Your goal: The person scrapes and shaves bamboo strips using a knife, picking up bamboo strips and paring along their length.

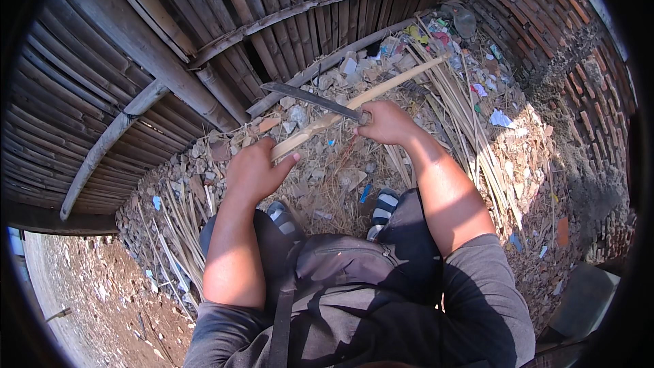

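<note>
My left hand [253,172] is wrapped round the near end of a pale split bamboo strip [395,83], its thumb stretched along the side. The strip slants up to the far right. In my right hand [387,123] is the handle of a long dark-bladed machete [310,97]; most of the handle is hidden by the fingers. The blade points left and crosses the strip just beyond my right hand, its tip past the strip on the far side. Whether the edge touches the bamboo I cannot tell.
Long bamboo strips [477,163] lie in a bundle at the right, and more strips [174,232] at the left. Rubble and litter cover the ground. A bamboo wall [286,7] stands ahead, a brick wall [545,0] at the right. My sandalled feet [383,208] are below.
</note>
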The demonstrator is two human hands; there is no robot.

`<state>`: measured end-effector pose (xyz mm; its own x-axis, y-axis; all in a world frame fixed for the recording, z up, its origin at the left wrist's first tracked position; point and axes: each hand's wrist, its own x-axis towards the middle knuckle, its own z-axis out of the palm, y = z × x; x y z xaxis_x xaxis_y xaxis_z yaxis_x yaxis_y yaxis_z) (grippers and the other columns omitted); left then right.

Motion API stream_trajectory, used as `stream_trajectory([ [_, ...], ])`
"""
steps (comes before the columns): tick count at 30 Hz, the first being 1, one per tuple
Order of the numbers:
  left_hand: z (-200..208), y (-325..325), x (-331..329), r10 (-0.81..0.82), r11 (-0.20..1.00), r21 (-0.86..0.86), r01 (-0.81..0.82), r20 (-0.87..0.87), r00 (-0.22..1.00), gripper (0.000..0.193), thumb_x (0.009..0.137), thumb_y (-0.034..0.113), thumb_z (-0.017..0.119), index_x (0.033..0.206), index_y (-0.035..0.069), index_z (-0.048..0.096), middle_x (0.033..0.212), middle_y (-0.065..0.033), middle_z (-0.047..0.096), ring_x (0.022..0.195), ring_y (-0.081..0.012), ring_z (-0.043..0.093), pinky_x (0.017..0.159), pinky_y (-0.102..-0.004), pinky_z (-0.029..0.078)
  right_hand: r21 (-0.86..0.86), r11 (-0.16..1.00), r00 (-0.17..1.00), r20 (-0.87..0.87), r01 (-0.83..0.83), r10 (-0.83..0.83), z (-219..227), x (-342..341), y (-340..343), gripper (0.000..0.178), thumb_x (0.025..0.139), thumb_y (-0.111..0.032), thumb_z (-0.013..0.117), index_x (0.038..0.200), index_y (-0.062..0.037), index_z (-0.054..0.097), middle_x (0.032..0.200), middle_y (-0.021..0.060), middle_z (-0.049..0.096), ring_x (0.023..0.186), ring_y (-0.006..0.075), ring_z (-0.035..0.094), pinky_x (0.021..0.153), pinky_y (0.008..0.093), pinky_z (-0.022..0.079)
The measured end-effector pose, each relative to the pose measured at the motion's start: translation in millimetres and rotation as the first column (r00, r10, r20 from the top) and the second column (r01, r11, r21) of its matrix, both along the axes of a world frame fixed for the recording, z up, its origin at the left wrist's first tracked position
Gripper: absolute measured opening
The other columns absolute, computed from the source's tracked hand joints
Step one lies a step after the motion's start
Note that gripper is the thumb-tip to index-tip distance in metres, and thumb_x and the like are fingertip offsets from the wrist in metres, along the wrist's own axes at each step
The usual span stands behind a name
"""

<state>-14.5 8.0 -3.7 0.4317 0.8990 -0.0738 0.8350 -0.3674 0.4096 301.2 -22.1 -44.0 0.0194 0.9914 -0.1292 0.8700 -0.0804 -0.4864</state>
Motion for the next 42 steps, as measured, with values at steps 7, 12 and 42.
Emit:
stream_trajectory([
  [7,3,0,-1,-0.006,0.999,-0.037,0.005,-0.044,0.999,0.061,0.088,0.063,0.068,0.099,0.002,0.07,0.087,-0.0234,0.073,0.09,-0.0427,0.072,0.081,-0.0529,0.055,-0.048,0.999,1.0,0.006,0.0,0.0,14,-8,-2,0.051,0.081,-0.035,0.08,0.124,-0.0094,0.071,0.113,0.0211,0.072,0.11,0.04,0.067,0.095,0.0471,0.054],
  [12,2,0,0,-0.013,1.0,-0.029,0.012,-0.053,0.999,0.061,0.089,0.063,0.067,0.099,0.003,0.07,0.086,-0.023,0.073,0.09,-0.0425,0.072,0.081,-0.0531,0.055,-0.072,0.997,0.999,0.042,0.007,-0.004,7,-6,0,0.05,0.082,-0.035,0.08,0.123,-0.0081,0.071,0.114,0.0205,0.072,0.11,0.0391,0.068,0.095,0.047,0.054],
  [42,1,1,-2,-0.034,0.997,-0.066,0.029,-0.073,0.997,0.063,0.087,0.061,0.071,0.105,0.0,0.07,0.09,-0.0254,0.073,0.094,-0.0442,0.071,0.084,-0.0523,0.055,-0.088,0.995,0.998,0.041,-0.04,0.044,-8,-7,5,0.05,0.08,-0.036,0.082,0.121,-0.0093,0.072,0.113,0.0202,0.073,0.11,0.039,0.068,0.096,0.0473,0.053],
])
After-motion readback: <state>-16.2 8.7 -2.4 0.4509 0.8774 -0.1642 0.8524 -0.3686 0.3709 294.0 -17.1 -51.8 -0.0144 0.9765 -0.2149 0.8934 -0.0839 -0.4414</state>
